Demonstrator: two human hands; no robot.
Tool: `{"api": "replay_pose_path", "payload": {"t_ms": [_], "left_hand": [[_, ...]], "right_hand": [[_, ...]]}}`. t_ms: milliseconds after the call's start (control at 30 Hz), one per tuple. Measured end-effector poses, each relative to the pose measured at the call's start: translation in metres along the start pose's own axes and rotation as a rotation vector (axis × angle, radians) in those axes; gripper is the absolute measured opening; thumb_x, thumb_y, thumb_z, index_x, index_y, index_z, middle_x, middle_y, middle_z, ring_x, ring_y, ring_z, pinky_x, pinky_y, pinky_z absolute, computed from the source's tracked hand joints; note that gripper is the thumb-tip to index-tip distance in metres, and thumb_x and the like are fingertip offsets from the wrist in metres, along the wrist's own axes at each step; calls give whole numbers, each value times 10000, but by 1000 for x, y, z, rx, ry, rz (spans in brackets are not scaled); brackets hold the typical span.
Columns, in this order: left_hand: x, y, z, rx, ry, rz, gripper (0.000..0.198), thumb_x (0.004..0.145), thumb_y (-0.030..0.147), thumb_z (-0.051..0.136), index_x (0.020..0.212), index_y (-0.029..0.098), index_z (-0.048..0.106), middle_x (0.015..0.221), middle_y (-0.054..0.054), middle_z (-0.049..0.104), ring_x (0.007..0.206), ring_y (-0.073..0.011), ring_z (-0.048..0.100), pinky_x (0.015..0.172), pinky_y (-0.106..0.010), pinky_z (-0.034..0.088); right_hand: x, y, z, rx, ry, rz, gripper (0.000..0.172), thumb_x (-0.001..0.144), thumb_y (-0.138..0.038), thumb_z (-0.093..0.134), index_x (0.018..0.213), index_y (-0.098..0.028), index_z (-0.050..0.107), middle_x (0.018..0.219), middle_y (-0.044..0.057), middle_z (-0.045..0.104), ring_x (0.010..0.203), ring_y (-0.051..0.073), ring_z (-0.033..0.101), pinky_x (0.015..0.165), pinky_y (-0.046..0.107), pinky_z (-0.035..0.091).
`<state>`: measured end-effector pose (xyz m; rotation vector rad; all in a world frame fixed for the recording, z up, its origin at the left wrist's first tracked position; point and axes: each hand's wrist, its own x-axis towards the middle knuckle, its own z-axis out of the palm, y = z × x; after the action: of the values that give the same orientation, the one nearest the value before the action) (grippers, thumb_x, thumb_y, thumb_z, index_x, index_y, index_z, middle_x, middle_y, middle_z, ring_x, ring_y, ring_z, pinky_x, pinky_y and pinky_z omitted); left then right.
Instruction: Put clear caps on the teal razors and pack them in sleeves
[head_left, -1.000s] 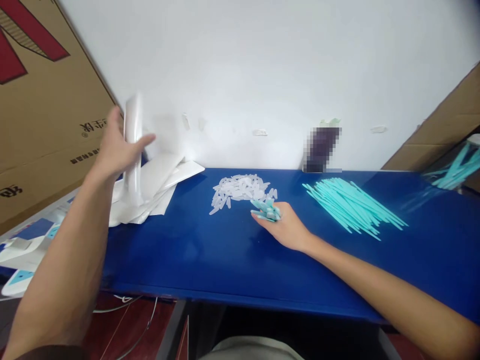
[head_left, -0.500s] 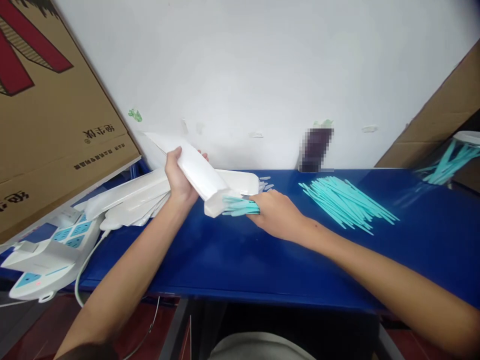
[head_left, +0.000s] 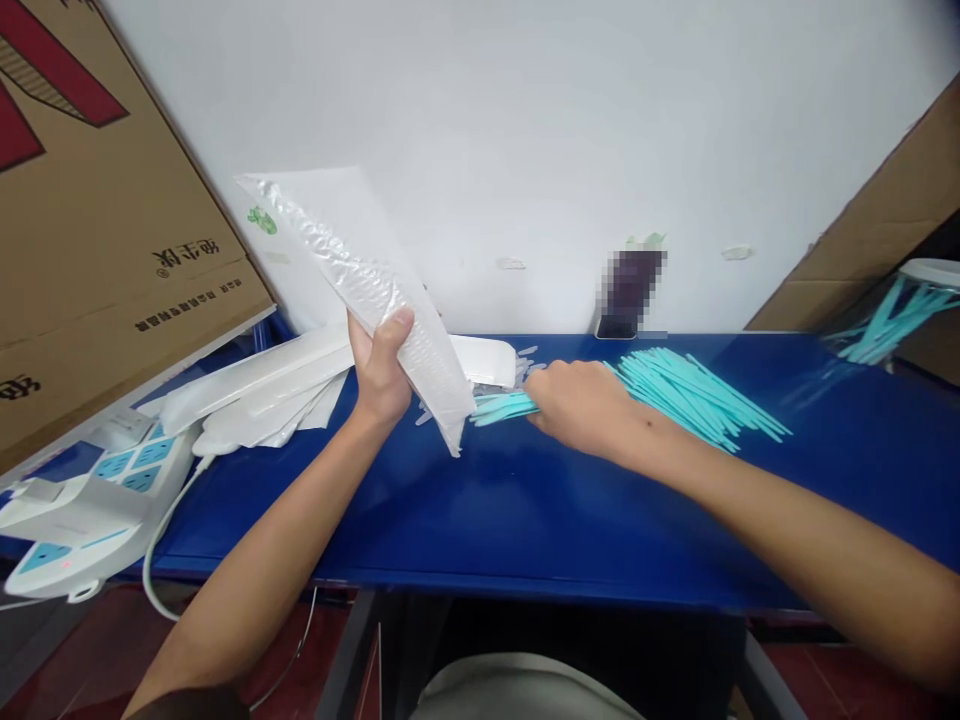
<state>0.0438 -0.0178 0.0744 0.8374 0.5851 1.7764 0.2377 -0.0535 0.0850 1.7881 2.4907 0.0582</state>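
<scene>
My left hand (head_left: pixel 382 370) is closed around a white pouch (head_left: pixel 390 290) with a crinkled, clear-looking face. The pouch slants from upper left down to the right, its lower end just above the blue table. In my right hand (head_left: pixel 581 400), fingers wrapped round, is a small bundle of turquoise sticks (head_left: pixel 499 407). Their tips point left and reach the pouch's lower right edge; I cannot tell whether any are inside. A larger pile of turquoise sticks (head_left: pixel 697 395) lies right of that hand. Small translucent strips (head_left: pixel 532 365) lie behind the bundle, partly hidden.
White pouches (head_left: pixel 274 400) are stacked at left, beside a power strip (head_left: pixel 112 500) with a cable. Another white pouch or sleeve (head_left: pixel 491 362) lies behind my hands. A phone (head_left: pixel 626 300) leans on the wall. A clear container (head_left: pixel 907 310) of turquoise sticks stands at right. Cardboard (head_left: pixel 135 220) borders the left.
The pouch has turned in my left hand: its crinkled face now shows and its mouth has tipped down. My right hand has moved slightly right and up, still holding the sticks.
</scene>
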Motion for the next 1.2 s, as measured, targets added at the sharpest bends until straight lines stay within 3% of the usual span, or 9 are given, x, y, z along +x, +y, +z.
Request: {"api": "replay_pose_path", "payload": {"t_ms": [100, 300, 433, 633, 800, 933, 1067, 1100, 1200], "left_hand": [[-4, 1, 7, 28, -57, 172, 410, 628, 377, 838, 953, 253, 623, 836, -3, 682, 866, -238, 719, 749, -332, 522], [-6, -1, 11, -23, 50, 160, 277, 701, 378, 762, 886, 223, 627, 858, -18, 684, 788, -187, 671, 753, -296, 535], [-1, -2, 1, -45, 87, 101, 197, 663, 257, 737, 813, 205, 622, 797, -11, 659, 824, -196, 669, 808, -299, 555], [-28, -9, -16, -80, 84, -254, 152, 687, 178, 655, 837, 181, 637, 917, -60, 715, 929, -241, 699, 764, -323, 602], [-77, -11, -9, -302, 233, -552, 268, 843, 235, 577, 1095, 223, 667, 1163, -102, 739, 1145, -286, 706, 886, -385, 642], [-94, -10, 4, -442, 293, -576, 380, 911, 223, 504, 1267, 201, 633, 1175, -117, 746, 1114, -255, 735, 792, -301, 660], [-97, -8, 11, -517, 315, -606, 421, 951, 228, 458, 1343, 180, 604, 1200, -133, 741, 1097, -245, 747, 768, -283, 661], [-98, -8, 12, -527, 306, -613, 424, 958, 233, 457, 1355, 180, 599, 1216, -133, 737, 1116, -248, 741, 777, -284, 660], [-105, -11, 16, -524, 303, -613, 422, 975, 232, 456, 1372, 189, 591, 1241, -117, 732, 1142, -246, 730, 804, -285, 650]], "right_hand": [[4, 1, 2, 55, 32, -9, 189, 897, -217, 589, 967, -118, 735, 963, 226, 746, 918, 360, 730, 735, 396, 480], [14, -7, 15, 312, 46, -110, 196, 929, -276, 522, 874, -186, 686, 909, 117, 746, 799, 245, 702, 657, 317, 447], [14, 0, 9, 489, -32, -287, 31, 833, -207, 638, 861, -213, 648, 881, 12, 738, 759, 165, 665, 643, 256, 451], [21, 29, -32, 308, -1, -241, 186, 783, -101, 686, 646, -186, 593, 610, 29, 612, 519, 140, 540, 521, 308, 324], [27, 21, -78, 171, 243, -292, 309, 658, -47, 849, 544, -155, 582, 645, 26, 626, 890, 259, 698, 701, 321, 413], [26, 5, -116, 54, 66, -270, 339, 815, -426, 745, 699, -108, 723, 699, -28, 684, 848, 187, 734, 640, 277, 379], [18, 8, -147, 53, 45, -311, 794, 894, -612, 253, 892, 8, 747, 856, -11, 728, 802, 126, 724, 610, 293, 375], [15, 11, -152, 80, 51, -339, 793, 906, -620, 265, 913, 4, 754, 900, 15, 748, 834, 143, 732, 620, 289, 399], [5, 21, -157, 178, 85, -404, 550, 857, -619, 655, 1093, -139, 785, 1121, 59, 779, 1008, 246, 740, 731, 297, 534]]}}
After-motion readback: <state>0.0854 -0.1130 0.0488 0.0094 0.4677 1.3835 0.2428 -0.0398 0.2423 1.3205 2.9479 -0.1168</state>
